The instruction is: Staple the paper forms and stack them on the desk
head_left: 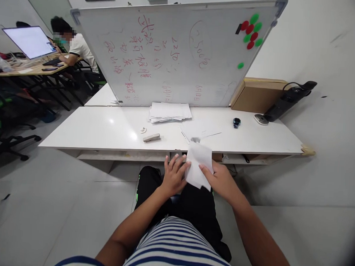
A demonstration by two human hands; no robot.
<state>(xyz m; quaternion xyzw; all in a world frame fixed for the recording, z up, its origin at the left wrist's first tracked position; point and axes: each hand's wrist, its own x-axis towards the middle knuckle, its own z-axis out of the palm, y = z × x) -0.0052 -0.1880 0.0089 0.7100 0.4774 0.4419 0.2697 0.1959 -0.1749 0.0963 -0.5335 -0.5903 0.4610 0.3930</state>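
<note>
A white sheet of paper (200, 157) with an uneven lower edge is held over my lap, in front of the desk edge. My right hand (222, 180) grips its right side, thumb on top and the other fingers underneath. At the paper's left edge is my left hand (173, 176), fingers spread and fingertips by the sheet; it does not grip it. Beyond the paper, thin strips and a small grey piece lie on the desk, too small to name. A stapler (152, 138) rests to the left, near a small white curled item (143, 130).
A stack of papers (171, 112) lies before the whiteboard (180, 44) on the white desk (93, 126). Rightward are a watch (236, 122), a mouse (261, 119), a black bottle (286, 102) and a cardboard box (254, 95). At another table, left, sits a person (81, 48).
</note>
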